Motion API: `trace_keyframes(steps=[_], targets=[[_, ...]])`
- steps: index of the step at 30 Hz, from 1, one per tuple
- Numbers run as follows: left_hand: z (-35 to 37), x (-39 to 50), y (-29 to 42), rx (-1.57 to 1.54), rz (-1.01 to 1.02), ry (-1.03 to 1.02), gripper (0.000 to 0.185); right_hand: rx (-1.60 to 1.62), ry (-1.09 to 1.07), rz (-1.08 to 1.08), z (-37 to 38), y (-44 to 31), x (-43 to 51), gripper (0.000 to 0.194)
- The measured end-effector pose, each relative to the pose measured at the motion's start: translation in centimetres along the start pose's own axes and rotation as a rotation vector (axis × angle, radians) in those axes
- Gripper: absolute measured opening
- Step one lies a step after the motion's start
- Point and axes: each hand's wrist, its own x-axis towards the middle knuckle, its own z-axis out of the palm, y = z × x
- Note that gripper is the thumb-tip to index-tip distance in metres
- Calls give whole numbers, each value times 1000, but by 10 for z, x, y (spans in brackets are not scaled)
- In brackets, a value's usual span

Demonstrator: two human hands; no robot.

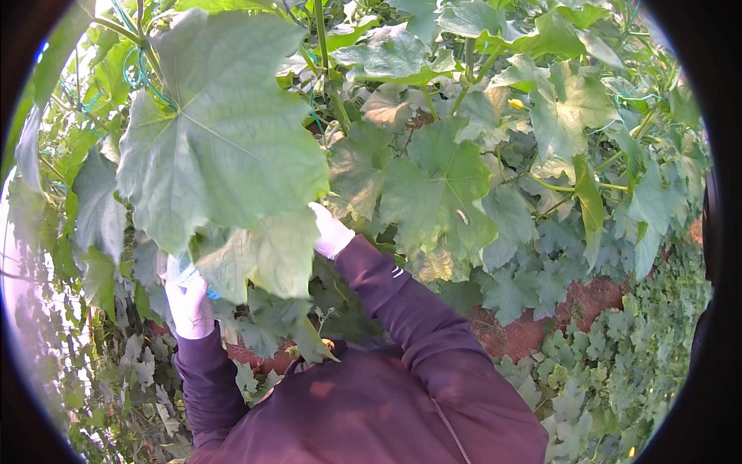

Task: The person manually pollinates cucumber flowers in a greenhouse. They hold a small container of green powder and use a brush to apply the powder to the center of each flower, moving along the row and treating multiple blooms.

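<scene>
My left hand [190, 304], in a white glove, is closed around a clear plastic item with blue print [191, 277], partly hidden by foliage. My right hand [331, 232], also white-gloved, reaches in behind a large green lobed leaf [232, 133]; its fingertips are hidden, so what it touches cannot be told. Below that leaf, a paler leaf [272, 255] hangs between my two hands. Both arms are in dark sleeves.
Climbing vines with green stems [322, 40] surround my hands, tied in places with teal twine [136, 69]. A yellow flower bud [516, 104] shows at upper right. Reddish soil [516, 336] lies below, and dense leaves [603, 354] cover the lower right.
</scene>
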Motion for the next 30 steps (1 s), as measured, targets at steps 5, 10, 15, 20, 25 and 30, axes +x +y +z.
trace_keyframes(steps=[5,10,15,20,25,30], targets=[[13,6,4,-9,6,-16,89,-698,370,-387,-29,-50,-56,16],[22,6,-11,26,-32,81,81,93,286,-717,-61,-127,-88,24],[20,6,-24,5,-26,72,84,145,364,-696,-71,-135,-102,23],[18,0,-27,-4,-40,120,80,231,511,-633,-77,-116,-95,17],[21,-7,-9,91,-63,33,72,56,168,-384,-69,-111,-107,14],[14,-13,21,144,61,48,80,-1182,-769,-18,6,-78,-139,56]])
